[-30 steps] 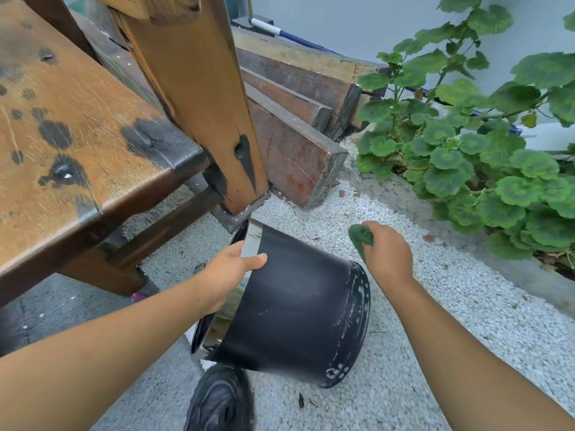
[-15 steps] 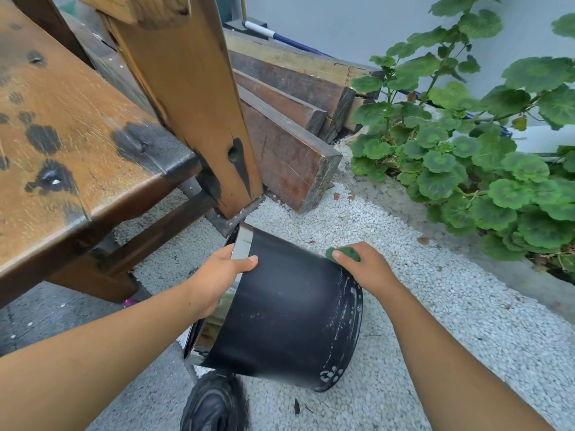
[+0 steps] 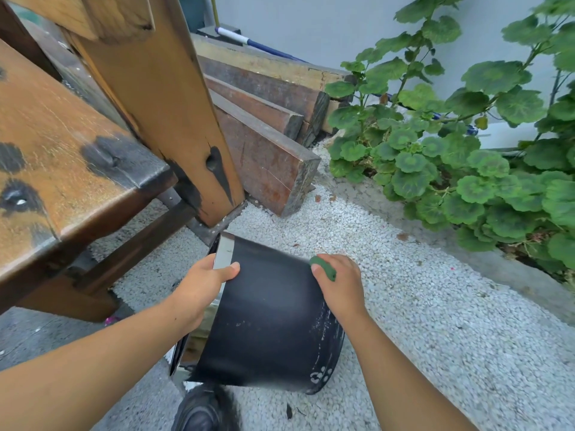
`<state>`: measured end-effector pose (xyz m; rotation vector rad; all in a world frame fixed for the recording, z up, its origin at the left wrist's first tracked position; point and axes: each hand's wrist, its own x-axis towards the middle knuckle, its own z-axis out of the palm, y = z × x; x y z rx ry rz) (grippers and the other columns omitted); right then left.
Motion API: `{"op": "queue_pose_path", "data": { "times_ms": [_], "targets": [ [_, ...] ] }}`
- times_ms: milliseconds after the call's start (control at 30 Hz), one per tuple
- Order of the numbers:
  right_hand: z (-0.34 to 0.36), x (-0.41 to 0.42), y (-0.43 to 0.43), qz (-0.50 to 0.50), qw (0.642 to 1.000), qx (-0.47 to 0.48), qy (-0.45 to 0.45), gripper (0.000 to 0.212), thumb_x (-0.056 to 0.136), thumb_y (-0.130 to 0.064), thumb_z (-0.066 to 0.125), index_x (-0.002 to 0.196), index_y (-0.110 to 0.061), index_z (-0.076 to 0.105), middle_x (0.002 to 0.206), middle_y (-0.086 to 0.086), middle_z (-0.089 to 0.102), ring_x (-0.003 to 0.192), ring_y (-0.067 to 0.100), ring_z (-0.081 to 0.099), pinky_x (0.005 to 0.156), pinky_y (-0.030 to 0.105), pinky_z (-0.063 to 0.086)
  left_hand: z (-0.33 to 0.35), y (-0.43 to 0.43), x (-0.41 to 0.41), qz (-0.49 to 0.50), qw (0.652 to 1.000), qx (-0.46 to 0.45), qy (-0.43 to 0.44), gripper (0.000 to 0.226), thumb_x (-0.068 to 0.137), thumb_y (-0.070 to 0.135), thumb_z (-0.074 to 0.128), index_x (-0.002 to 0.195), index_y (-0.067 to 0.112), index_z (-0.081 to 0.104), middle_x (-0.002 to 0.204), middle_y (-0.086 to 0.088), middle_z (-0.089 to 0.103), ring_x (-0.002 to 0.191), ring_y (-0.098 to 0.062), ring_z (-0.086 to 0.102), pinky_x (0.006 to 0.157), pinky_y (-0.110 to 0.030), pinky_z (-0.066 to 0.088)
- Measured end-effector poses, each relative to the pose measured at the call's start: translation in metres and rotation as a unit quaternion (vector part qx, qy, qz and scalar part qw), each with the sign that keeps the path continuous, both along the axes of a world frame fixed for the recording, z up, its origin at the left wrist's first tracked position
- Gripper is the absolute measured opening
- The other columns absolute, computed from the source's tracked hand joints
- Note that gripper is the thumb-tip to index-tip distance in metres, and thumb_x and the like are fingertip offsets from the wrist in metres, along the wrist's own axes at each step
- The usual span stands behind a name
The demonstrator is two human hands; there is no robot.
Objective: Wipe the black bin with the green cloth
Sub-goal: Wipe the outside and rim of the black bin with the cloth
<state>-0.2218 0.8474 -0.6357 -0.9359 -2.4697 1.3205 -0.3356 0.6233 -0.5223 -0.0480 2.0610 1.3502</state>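
Hands (image 3: 202,286) (image 3: 340,283) flank black bin (image 3: 267,321), right gripping cloth (image 3: 325,269).

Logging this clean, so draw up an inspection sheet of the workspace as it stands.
Surface: white gravel beside grey paving.
Job's things: black bin tilted over, metal rim toward the wooden bench; green cloth against its wall.
Clutter: stacked timber beams; a dark shoe below the bin.
Hands: left hand grips the rim; right hand holds the cloth to the bin.
Cables: nothing seen.
Surroundings: wooden bench, leafy plant, pale wall.
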Motion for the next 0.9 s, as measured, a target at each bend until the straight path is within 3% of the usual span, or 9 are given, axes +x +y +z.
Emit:
{"op": "queue_pose_path", "data": {
  "times_ms": [133, 300, 467, 667, 733, 833, 900],
  "targets": [
    [0.002, 0.022, -0.025, -0.036, 0.999, 0.017, 0.027, 0.042, 0.096, -0.047, 0.054, 0.133, -0.029, 0.063, 0.124, -0.011, 0.050, 0.128, 0.010, 0.034, 0.103, 0.028, 0.035, 0.000, 0.004, -0.004, 0.031, 0.999, -0.005, -0.001, 0.014, 0.097, 0.019, 0.061, 0.103, 0.016, 0.072, 0.095, -0.001, 0.080, 0.087, -0.018, 0.075, 0.081, -0.037, 0.056],
    [-0.002, 0.050, -0.059, -0.070, 0.995, 0.061, 0.027, 0.043, 0.097, -0.046, 0.052, 0.135, -0.029, 0.061, 0.138, -0.009, 0.048, 0.142, 0.015, 0.025, 0.111, 0.030, 0.029, 0.004, 0.010, -0.009, 0.049, 0.999, -0.019, -0.010, 0.015, 0.096, 0.018, 0.061, 0.106, 0.011, 0.071, 0.099, -0.006, 0.078, 0.094, -0.023, 0.072, 0.087, -0.043, 0.057],
    [-0.014, 0.072, -0.085, -0.091, 0.991, 0.075, 0.069, 0.044, 0.094, -0.046, 0.052, 0.133, -0.028, 0.063, 0.136, -0.008, 0.050, 0.143, 0.020, 0.026, 0.110, 0.032, 0.028, 0.003, 0.015, -0.020, 0.069, 0.997, -0.036, -0.026, 0.036, 0.096, 0.022, 0.062, 0.128, 0.006, 0.058, 0.127, -0.008, 0.065, 0.125, -0.026, 0.055, 0.115, -0.048, 0.032],
    [-0.018, 0.075, -0.088, -0.093, 0.989, 0.096, 0.065, 0.047, 0.093, -0.047, 0.049, 0.133, -0.029, 0.064, 0.135, -0.008, 0.052, 0.141, 0.022, 0.029, 0.104, 0.032, 0.035, -0.004, 0.023, -0.027, 0.055, 0.997, -0.044, -0.019, 0.033, 0.097, 0.025, 0.061, 0.123, 0.005, 0.059, 0.124, -0.007, 0.066, 0.124, -0.024, 0.055, 0.097, -0.035, 0.030],
    [-0.020, 0.074, -0.085, -0.107, 0.988, 0.088, 0.067, 0.042, 0.093, -0.041, 0.056, 0.131, -0.028, 0.065, 0.134, -0.007, 0.053, 0.139, 0.022, 0.030, 0.102, 0.032, 0.037, 0.007, 0.022, -0.020, 0.028, 0.998, -0.027, -0.044, 0.043, 0.094, 0.032, 0.064, 0.129, 0.007, 0.058, 0.130, -0.005, 0.064, 0.128, -0.023, 0.054, 0.105, -0.036, 0.033],
    [-0.026, 0.079, -0.077, -0.121, 0.987, 0.072, 0.075, 0.041, 0.090, -0.026, 0.069, 0.131, -0.028, 0.065, 0.136, -0.006, 0.053, 0.139, 0.023, 0.031, 0.103, 0.032, 0.034, 0.018, -0.002, -0.001, -0.077, 0.979, 0.046, -0.182, 0.048, 0.081, 0.035, 0.079, 0.123, 0.015, 0.066, 0.124, -0.006, 0.071, 0.119, -0.025, 0.064, 0.094, -0.041, 0.053],
    [-0.030, 0.080, -0.070, -0.133, 0.986, 0.061, 0.080, 0.042, 0.089, -0.024, 0.071, 0.131, -0.026, 0.066, 0.136, -0.006, 0.053, 0.137, 0.023, 0.033, 0.103, 0.033, 0.034, 0.012, -0.021, 0.024, -0.172, 0.956, 0.021, -0.235, 0.055, 0.071, 0.025, 0.088, 0.122, 0.018, 0.069, 0.124, -0.006, 0.071, 0.118, -0.025, 0.065, 0.104, -0.045, 0.047]
  ]
}}
